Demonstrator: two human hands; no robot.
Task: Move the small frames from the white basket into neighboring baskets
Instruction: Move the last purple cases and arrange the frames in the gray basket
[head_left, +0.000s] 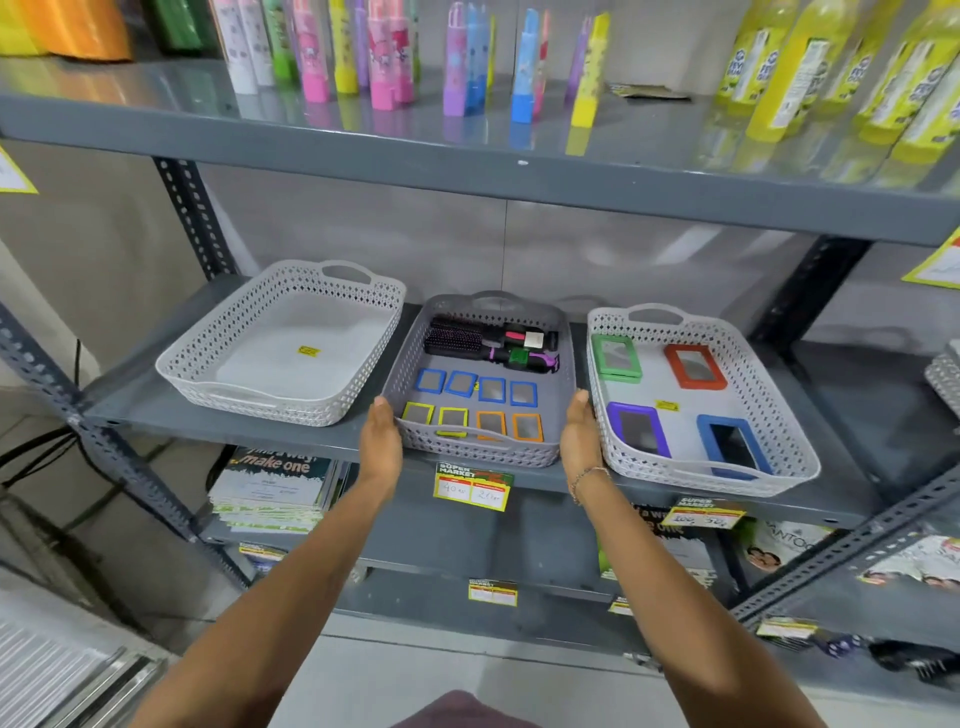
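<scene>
Three lattice baskets stand on the grey shelf. The left white basket (208, 364) holds only a yellow sticker. The middle grey basket (566, 384) holds hairbrushes (488, 343) at the back and two rows of small frames: several blue frames (475, 387), then yellow frames (434, 418) and orange frames (509, 426). The right white basket (779, 415) holds larger green, red, purple and blue frames. My left hand (382, 441) grips the grey basket's front left corner. My right hand (582, 436) grips its front right corner.
The shelf edge (311, 441) carries price tags (472, 486). An upper shelf with coloured tubes (384, 52) and yellow bottles (810, 62) overhangs the baskets. Slotted uprights (192, 208) stand at both sides. Magazines (275, 488) lie on the shelf below.
</scene>
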